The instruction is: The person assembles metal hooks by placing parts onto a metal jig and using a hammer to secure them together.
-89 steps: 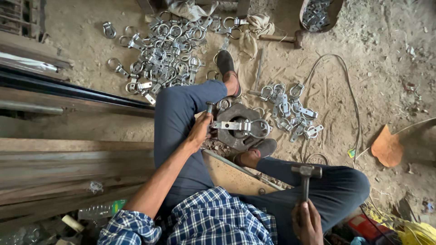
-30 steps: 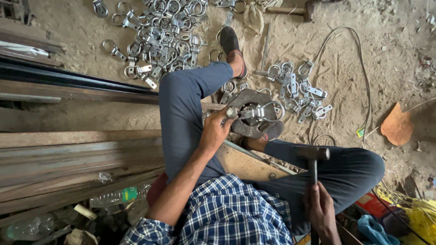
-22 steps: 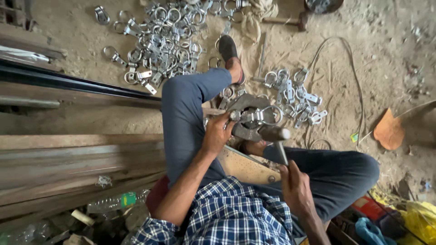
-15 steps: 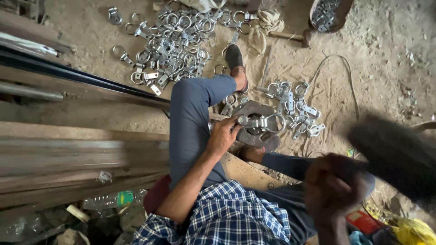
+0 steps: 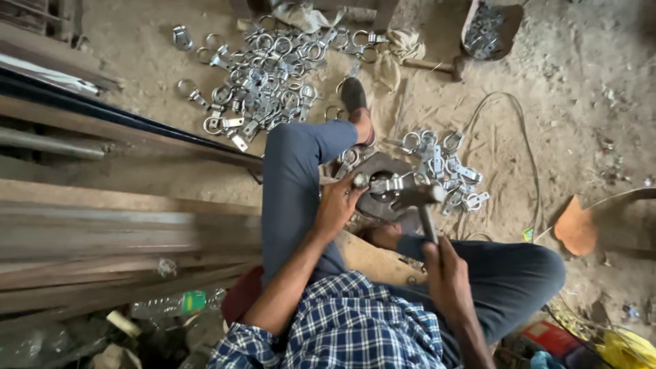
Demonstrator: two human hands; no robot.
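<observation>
Gripping a hammer point(image 5: 425, 205) by its handle, the right hand point(image 5: 444, 270) keeps the shaft running twelve to six, head lying crosswise on a metal fitting point(image 5: 389, 183). That fitting sits on a dark block point(image 5: 379, 198), its long axis roughly nine to three, seemingly pinched by the left hand point(image 5: 338, 205) at nine o'clock.

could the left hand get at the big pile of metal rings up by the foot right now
Probably not without leaning: the left hand is pressed on the clamp piece on the block, and the ring pile lies beyond the bent knee.
</observation>
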